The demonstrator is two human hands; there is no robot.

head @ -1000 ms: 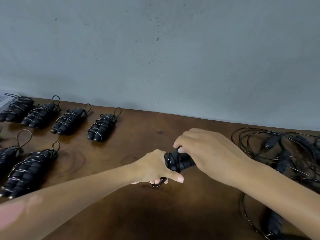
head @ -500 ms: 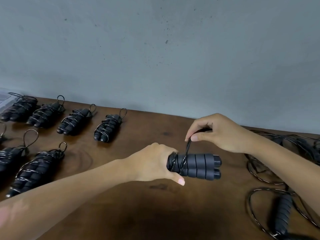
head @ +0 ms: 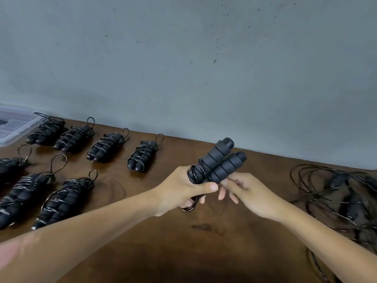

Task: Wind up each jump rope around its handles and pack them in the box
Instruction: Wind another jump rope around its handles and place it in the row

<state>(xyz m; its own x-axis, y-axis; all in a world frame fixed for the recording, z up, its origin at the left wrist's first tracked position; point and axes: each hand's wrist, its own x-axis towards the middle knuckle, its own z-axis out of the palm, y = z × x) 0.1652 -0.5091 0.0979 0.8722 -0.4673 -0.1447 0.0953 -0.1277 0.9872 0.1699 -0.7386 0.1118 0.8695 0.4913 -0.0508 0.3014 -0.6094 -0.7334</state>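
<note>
My left hand (head: 180, 190) grips the lower end of two black foam jump-rope handles (head: 219, 163), held side by side and tilted up to the right. A few turns of thin black cord circle the handles just above my fist, and a cord loop (head: 190, 207) hangs below it. My right hand (head: 242, 192) sits under the handles with fingers pinched at the cord near their underside. Several wound jump ropes (head: 141, 154) lie in rows on the left of the brown table (head: 204, 252). A clear plastic box (head: 14, 125) stands at the far left.
A tangled heap of unwound ropes and handles (head: 344, 193) lies at the right edge of the table. A grey wall runs along the table's far side.
The handles have swung from lying level to pointing up and right. My right hand has dropped from above the handles to beneath them with the cord.
</note>
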